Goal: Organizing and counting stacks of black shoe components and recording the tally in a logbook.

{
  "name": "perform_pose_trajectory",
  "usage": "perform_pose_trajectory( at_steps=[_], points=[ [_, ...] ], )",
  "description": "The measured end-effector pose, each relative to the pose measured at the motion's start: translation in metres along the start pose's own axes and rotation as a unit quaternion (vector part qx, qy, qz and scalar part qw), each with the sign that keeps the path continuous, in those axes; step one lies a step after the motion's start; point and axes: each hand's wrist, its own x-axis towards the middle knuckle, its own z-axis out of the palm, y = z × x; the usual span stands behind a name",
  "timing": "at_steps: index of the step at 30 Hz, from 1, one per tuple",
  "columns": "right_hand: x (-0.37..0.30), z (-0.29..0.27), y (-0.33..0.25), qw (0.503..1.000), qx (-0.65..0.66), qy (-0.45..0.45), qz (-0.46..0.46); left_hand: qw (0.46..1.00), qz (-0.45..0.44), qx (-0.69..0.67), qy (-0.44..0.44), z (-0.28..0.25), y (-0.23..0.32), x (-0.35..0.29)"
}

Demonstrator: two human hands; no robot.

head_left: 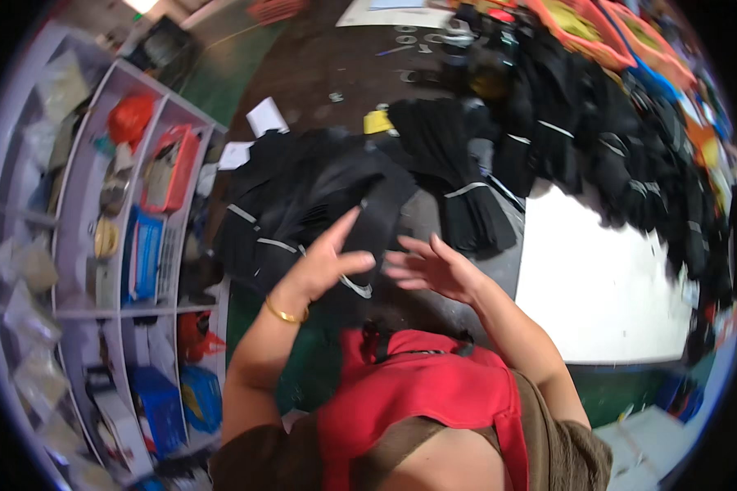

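left hand [329, 260] raised over a dark fabric piece [367, 214], fingers spread, thumb out; contact with the cloth cannot be told. right hand [432, 267] just beside it, fingers loosely spread, holding nothing visible. fabric piece is flat, matte black, soft-looking, long axis running from the hands up and away toward the worktable [319, 65]. it lies on a heap of similar black bundles [270, 213] tied with pale bands. gold bangle [285, 314] on left wrist. white shelving [82, 245] on the left.
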Motion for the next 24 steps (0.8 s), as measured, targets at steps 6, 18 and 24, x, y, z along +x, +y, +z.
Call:
perform_pose_trajectory(
  at_steps=[6, 18, 24],
  points=[
    [-0.026, 0.033, -0.028, 0.948, -0.011, 0.072, -0.311, 0.984, -0.025, 0.035, -0.174, 0.055, -0.049, -0.005],
    [-0.128, 0.03, -0.069, 0.904, -0.04, 0.124, -0.408, 0.967, 0.048, 0.229, -0.104, 0.153, -0.024, 0.013],
    [-0.155, 0.019, -0.073, 0.891, -0.037, 0.151, -0.427, 0.953, 0.102, 0.276, -0.078, 0.18, -0.031, 0.023]
  ],
)
